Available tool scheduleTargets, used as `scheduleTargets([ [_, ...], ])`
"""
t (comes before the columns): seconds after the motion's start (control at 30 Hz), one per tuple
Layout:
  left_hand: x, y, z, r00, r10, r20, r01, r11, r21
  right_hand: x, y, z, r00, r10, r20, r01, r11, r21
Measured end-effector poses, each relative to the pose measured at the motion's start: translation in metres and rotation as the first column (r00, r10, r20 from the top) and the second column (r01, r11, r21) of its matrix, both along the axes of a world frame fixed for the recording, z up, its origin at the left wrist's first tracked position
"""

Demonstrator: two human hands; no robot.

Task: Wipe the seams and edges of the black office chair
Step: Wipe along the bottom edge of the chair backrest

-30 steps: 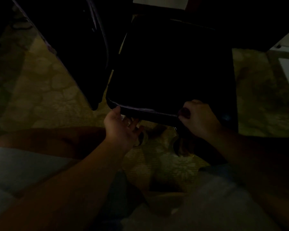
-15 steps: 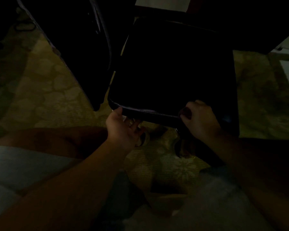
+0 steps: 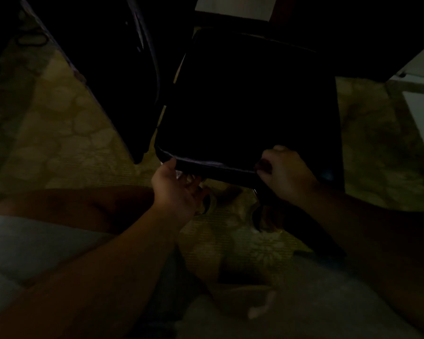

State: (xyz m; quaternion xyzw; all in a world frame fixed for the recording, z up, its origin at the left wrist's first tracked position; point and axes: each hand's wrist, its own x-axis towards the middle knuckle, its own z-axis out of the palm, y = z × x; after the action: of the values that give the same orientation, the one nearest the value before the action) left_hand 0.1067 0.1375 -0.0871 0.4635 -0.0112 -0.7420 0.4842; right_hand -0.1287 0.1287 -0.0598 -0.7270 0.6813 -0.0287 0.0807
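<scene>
Two hands are working at the near edge of the black office chair's seat (image 3: 250, 106), which is standing on a patterned carpet (image 3: 66, 133) in very dim light. The left hand (image 3: 176, 189) is gripping the seat's front seam near its left corner, thumb on top and fingers curling underneath. The right hand (image 3: 285, 172) is sitting closed into a fist on the same edge further right; whether it is holding a cloth cannot be told.
</scene>
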Motion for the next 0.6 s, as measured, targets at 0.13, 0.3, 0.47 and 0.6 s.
scheduleTargets([
  [0.13,0.001,0.001,-0.002,1.0,-0.02,0.008,0.02,1.0,-0.005,-0.004,-0.002,0.001,0.996,-0.082,0.035,0.082,0.997,-0.013],
  [0.3,0.003,0.0,-0.002,1.0,-0.023,-0.002,0.023,1.0,0.007,0.001,-0.004,-0.001,0.999,0.026,-0.024,-0.026,1.0,0.016],
  [0.47,0.006,-0.006,0.002,0.999,-0.017,-0.039,0.019,0.999,0.049,0.005,-0.008,0.001,0.999,0.039,-0.017,-0.039,0.998,0.047],
  [0.6,0.012,-0.014,0.01,0.997,-0.075,-0.032,0.077,0.994,0.081,0.0,-0.012,0.006,0.996,0.077,-0.05,-0.074,0.995,0.065],
])
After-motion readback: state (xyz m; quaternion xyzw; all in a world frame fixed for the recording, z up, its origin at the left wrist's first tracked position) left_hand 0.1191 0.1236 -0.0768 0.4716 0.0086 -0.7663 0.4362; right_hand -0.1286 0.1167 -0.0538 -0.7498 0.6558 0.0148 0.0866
